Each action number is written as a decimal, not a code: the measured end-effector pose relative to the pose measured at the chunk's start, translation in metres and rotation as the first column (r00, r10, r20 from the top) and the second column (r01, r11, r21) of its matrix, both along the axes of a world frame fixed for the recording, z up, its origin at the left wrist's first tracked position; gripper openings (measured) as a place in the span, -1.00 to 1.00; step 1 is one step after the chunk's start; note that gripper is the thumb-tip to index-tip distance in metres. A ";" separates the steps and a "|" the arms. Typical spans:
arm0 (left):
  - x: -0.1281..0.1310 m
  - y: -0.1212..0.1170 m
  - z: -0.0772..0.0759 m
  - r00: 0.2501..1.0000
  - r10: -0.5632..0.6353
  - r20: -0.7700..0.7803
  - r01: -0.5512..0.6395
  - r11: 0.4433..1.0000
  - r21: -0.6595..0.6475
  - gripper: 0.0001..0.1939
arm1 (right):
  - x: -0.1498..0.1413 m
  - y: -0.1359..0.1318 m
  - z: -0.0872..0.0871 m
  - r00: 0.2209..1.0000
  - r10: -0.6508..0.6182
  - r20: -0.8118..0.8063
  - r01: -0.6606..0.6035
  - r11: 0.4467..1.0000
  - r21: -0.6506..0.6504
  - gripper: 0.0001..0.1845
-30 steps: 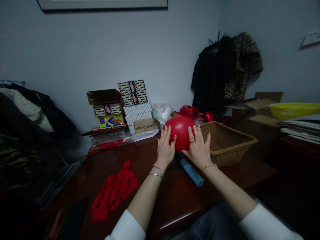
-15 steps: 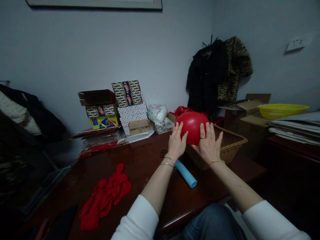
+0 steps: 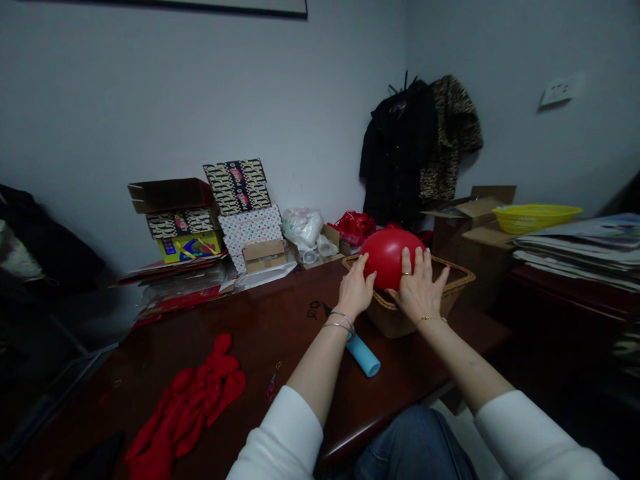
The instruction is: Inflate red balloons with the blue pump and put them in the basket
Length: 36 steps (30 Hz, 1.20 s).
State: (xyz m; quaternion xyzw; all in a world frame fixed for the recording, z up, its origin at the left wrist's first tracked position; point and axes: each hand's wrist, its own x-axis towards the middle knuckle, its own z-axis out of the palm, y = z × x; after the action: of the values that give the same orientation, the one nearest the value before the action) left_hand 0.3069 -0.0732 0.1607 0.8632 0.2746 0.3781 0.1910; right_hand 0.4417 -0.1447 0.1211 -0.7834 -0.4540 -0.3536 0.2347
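A round, inflated red balloon (image 3: 389,257) is held between my two hands, above the wicker basket (image 3: 463,283). My left hand (image 3: 356,288) presses the balloon's left side with its fingertips, the thumb close by. Against the front right of the balloon lies my right hand (image 3: 421,288), its fingers spread over the surface. Below my left wrist a light blue cylinder (image 3: 364,355) rests on the table. Several deflated red balloons (image 3: 193,400) lie in a pile at the left. Dark scissors (image 3: 317,309) are partly hidden behind my left hand.
Stacked boxes (image 3: 243,200) and clear plastic bags (image 3: 303,227) stand along the wall. A yellow basket (image 3: 535,217) sits on cartons at the right, beside piled papers (image 3: 580,247). Coats (image 3: 397,153) hang in the corner. The table's front edge (image 3: 370,433) is near my knee.
The view has turned slightly right. My hands and the balloon have come over the basket's left part, and the balloon sits a little lower relative to the basket. Both hands keep hold of it.
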 end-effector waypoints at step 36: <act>0.018 0.015 -0.037 0.957 0.071 -0.280 -0.076 0.997 -0.008 -0.40 | 0.016 0.006 -0.005 0.992 -0.083 -0.095 0.058 0.968 -0.244 -0.16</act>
State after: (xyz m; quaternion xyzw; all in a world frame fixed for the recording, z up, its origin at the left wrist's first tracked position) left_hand 0.3248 -0.0585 0.1241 0.8953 0.3344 0.2565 0.1444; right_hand 0.4575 -0.1387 0.1161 -0.8391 -0.4525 -0.2626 0.1489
